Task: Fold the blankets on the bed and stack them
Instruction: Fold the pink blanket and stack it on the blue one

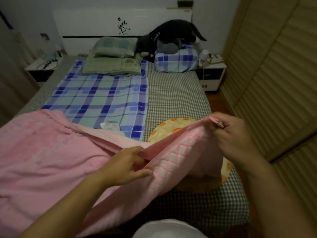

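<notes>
The left hand pinched an edge of the pink blanket between thumb and curled fingers, near the middle of the lifted hem. The right hand gripped a corner of the same blanket, fingers closed round a bunched fold, raised above the bed. Between the two hands the hem hung in a shallow sag, showing a quilted, diamond-stitched underside.

The blanket looked soft, limp and fairly light, thin padding rather than heavy fill; it would likely droop wherever unsupported, so corners and hem were the sensible places to hold it. The fleecy top side seemed unlikely to slip. The rest of it lay rumpled across the foot of the bed, toward the left.

A blue plaid sheet lay flat further up the bed; whether it counted as a blanket to fold could not be told. A round yellow cushion was partly covered by the raised pink cloth. A small pale item just beyond the blanket was too indistinct to name. The blanket's left and near edges ran out of view.
</notes>
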A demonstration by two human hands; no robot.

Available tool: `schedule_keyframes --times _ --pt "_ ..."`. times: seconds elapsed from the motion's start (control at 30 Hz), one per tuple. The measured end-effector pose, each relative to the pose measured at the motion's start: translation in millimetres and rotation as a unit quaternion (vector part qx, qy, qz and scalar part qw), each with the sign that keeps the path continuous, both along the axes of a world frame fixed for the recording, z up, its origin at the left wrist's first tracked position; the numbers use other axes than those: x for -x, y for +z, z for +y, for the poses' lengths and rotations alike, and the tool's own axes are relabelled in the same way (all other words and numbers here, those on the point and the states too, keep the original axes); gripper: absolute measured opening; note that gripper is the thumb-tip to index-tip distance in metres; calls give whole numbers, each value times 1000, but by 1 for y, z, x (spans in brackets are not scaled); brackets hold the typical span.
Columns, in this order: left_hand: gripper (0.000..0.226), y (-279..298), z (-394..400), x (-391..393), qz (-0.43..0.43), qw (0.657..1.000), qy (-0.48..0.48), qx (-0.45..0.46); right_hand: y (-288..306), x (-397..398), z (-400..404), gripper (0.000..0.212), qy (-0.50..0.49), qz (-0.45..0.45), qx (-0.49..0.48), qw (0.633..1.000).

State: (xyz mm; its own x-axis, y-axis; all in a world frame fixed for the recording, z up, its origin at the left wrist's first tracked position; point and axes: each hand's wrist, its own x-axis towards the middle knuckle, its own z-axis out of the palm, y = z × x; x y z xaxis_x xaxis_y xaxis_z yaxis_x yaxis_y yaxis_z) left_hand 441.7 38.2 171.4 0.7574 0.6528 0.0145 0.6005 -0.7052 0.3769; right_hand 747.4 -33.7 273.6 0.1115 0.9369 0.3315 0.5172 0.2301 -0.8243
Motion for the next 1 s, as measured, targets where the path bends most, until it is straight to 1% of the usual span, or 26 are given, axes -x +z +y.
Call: schedule_keyframes --times 0.13,0.23,0.33,0.4,0.5,0.57,0.63,0.67,0.77,0.87,0.93,1.0 --pt "52 -26 3 21 -25 999 4 32 2 22 21 41 -130 34 -11 991" --pt "52 -54 -4 39 -73 993 34 86 -2 22 41 38 -180 45 -26 982" --pt "53 -81 -15 59 -84 989 66 104 -2 19 53 36 -206 69 -44 975" --pt "46 -93 -19 76 -96 985 95 104 -1 16 57 32 -225 79 -45 970" --pt "27 -101 -27 95 -118 976 143 113 -3 13 67 33 -250 83 -38 964" --pt "29 -107 -34 98 -143 967 168 124 -4 16 76 34 -262 101 -35 959" --pt "40 -118 -40 98 -163 960 189 130 -4 18 85 32 -274 122 -47 953" --pt "41 -124 -43 98 -171 957 199 126 -4 18 90 29 -280 130 -57 949" --pt "33 -148 -50 98 -181 952 227 98 -4 18 103 24 -284 144 -74 945" --pt "53 -163 -55 96 -155 957 241 53 -4 18 118 26 -285 141 -75 945" --pt "60 -165 -56 96 -116 960 256 0 0 18 125 31 -286 153 -71 943" --pt "63 -164 -54 99 -102 956 269 -63 5 20 130 41 -290 155 -74 941"
